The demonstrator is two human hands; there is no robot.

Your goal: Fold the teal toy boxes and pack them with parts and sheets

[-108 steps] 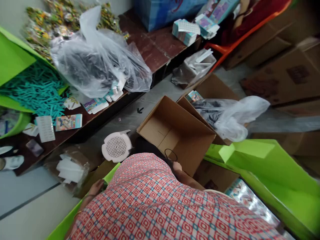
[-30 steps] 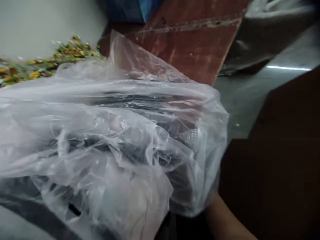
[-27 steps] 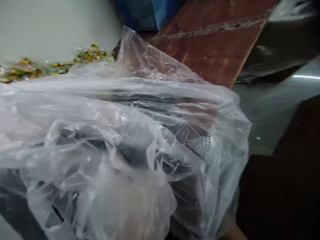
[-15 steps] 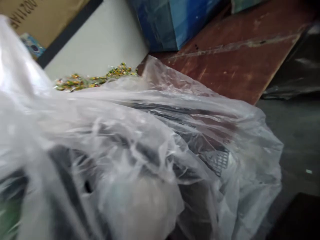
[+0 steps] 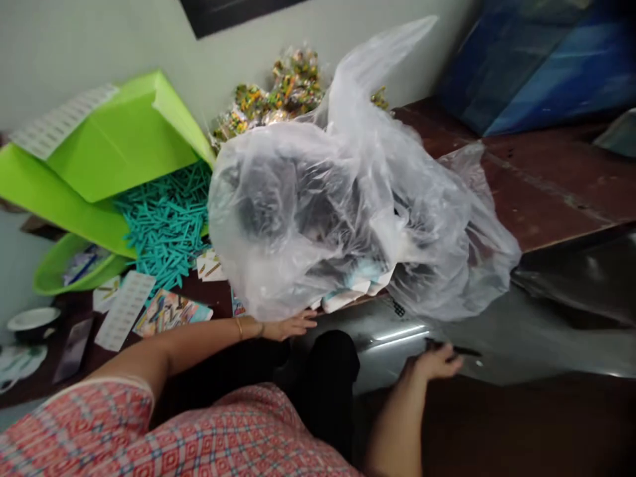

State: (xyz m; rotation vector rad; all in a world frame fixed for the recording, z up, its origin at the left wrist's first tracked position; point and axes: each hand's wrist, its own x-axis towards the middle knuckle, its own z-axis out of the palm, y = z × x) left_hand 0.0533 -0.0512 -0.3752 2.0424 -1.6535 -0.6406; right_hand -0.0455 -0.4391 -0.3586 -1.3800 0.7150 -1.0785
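Note:
A large cloudy clear plastic bag (image 5: 278, 265) lies bunched on the table, with dark shapes and some white-and-teal packets (image 5: 355, 291) at its front edge. My left hand (image 5: 288, 326) rests at the table's front edge against the lower side of the bag, palm down, fingers stretched out. To the right, away from the bag and above the floor, my right hand (image 5: 438, 363) has its fingers curled around a slim dark object (image 5: 467, 351). Blur hides what kind of object it is.
A bright green open box (image 5: 124, 146) spills many teal pens (image 5: 169, 218) on the left. Near it are a green basket (image 5: 47, 268), cards, a phone (image 5: 73, 350) and a cup (image 5: 34, 322). Shiny wrapped packets (image 5: 283, 86) stand behind the bag; a blue box (image 5: 536, 73) is at back right.
The bag, which filled the view close up, now lies lower and farther off on the table. Both my hands, the green box and the teal pens have come into view.

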